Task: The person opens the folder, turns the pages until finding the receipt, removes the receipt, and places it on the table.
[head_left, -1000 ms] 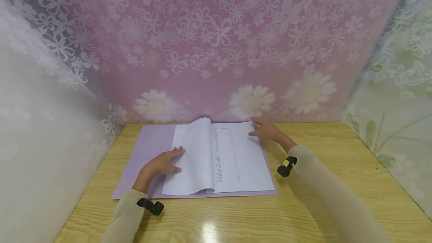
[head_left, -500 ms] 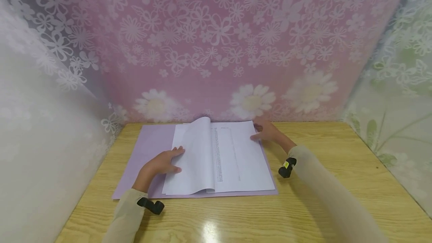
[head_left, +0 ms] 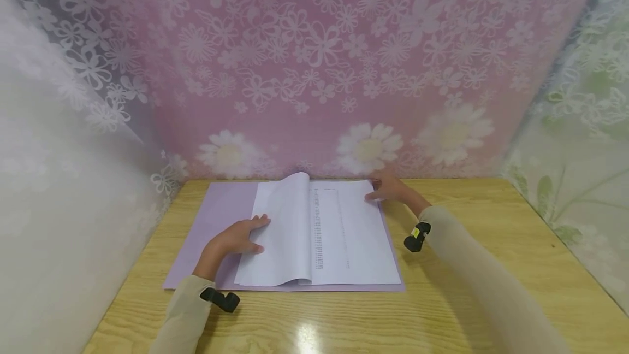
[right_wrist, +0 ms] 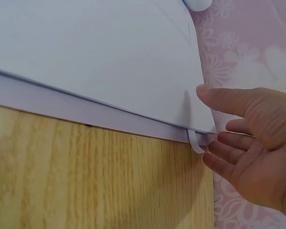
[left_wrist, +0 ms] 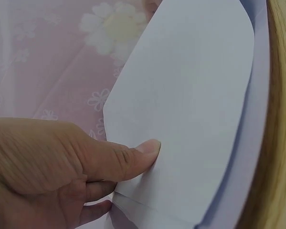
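An open booklet of white sheets lies on a purple folder (head_left: 228,201). Its left page (head_left: 280,245) bulges up into a curved fold near the middle. The right page (head_left: 363,239) is flat, with columns of small print. My left hand (head_left: 237,236) rests on the left page with fingers extended; in the left wrist view its thumb (left_wrist: 150,147) lies on the paper. My right hand (head_left: 388,187) is at the far right corner of the right page. In the right wrist view its thumb (right_wrist: 209,93) is over the page's edge, the fingers just beyond the corner.
The folder lies on a wood-grain table (head_left: 275,321) close to the pink flowered backdrop (head_left: 304,119). Pale flowered walls stand left (head_left: 64,223) and right (head_left: 585,179). A small white strip (right_wrist: 195,141) sticks out from the page edge near the right hand.
The right hand's fingers have drawn in from a wider spread to the far right corner of the page. The left hand has stayed in place on the left page.
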`<move>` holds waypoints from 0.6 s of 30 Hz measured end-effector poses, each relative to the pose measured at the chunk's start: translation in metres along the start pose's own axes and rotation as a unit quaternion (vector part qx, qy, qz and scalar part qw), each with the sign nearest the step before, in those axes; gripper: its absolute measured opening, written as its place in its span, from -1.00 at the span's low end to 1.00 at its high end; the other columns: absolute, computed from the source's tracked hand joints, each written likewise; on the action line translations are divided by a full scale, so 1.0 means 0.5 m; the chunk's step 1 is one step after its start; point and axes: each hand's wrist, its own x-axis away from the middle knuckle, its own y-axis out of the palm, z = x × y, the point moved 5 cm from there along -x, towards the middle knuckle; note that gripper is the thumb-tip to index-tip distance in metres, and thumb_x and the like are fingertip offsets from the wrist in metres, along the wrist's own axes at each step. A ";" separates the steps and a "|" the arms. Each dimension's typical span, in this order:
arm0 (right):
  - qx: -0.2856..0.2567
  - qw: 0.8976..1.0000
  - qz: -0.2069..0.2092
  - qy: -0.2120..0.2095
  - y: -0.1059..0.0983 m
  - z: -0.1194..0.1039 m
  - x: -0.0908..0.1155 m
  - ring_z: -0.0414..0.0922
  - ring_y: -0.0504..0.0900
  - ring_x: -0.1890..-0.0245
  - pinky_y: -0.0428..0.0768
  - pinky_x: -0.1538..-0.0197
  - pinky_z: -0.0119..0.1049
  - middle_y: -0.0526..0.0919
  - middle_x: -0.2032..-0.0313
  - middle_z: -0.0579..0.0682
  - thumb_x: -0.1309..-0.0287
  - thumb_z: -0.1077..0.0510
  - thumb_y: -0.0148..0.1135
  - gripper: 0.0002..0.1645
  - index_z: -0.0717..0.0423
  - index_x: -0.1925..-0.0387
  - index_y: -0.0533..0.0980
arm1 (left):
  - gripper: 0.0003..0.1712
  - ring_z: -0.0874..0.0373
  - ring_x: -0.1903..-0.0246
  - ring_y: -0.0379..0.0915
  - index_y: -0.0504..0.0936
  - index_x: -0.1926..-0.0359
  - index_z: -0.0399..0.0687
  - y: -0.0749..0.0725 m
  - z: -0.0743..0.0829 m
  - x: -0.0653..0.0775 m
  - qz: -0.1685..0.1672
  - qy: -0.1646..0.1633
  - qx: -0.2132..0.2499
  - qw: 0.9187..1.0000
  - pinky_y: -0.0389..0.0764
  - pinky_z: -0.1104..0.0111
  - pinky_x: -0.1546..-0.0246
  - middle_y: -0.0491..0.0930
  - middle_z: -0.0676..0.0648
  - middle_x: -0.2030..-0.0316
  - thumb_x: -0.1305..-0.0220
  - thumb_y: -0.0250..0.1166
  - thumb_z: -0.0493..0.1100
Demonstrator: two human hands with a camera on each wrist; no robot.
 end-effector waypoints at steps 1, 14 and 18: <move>-0.003 1.000 -0.001 0.005 0.000 0.001 -0.004 0.37 0.49 -0.27 0.45 -0.36 0.24 0.53 -0.22 0.45 -0.12 0.21 0.50 -0.23 0.44 -0.31 0.43 | -0.10 -0.28 -0.54 0.03 0.30 -0.49 -0.27 0.000 -0.001 -0.001 0.001 0.000 -0.001 1.000 0.15 -0.12 -0.52 0.15 -0.29 -0.53 -0.17 0.49 -0.28; 0.006 0.999 -0.026 0.034 0.003 0.005 -0.009 0.39 0.40 -0.36 0.39 -0.42 0.23 0.39 -0.36 0.47 -0.21 0.15 0.45 -0.12 0.43 -0.43 0.28 | -0.09 -0.24 -0.56 0.01 0.31 -0.50 -0.22 0.003 -0.007 -0.004 -0.002 -0.010 -0.009 1.000 0.14 -0.10 -0.53 0.15 -0.26 -0.54 -0.17 0.50 -0.25; 0.008 0.999 -0.027 0.039 0.004 0.003 -0.009 0.38 0.39 -0.37 0.38 -0.43 0.23 0.39 -0.37 0.45 -0.22 0.14 0.44 -0.11 0.43 -0.44 0.26 | -0.10 -0.25 -0.55 0.01 0.31 -0.50 -0.23 0.004 -0.008 -0.003 -0.002 -0.007 -0.005 1.000 0.13 -0.10 -0.53 0.15 -0.26 -0.54 -0.17 0.50 -0.26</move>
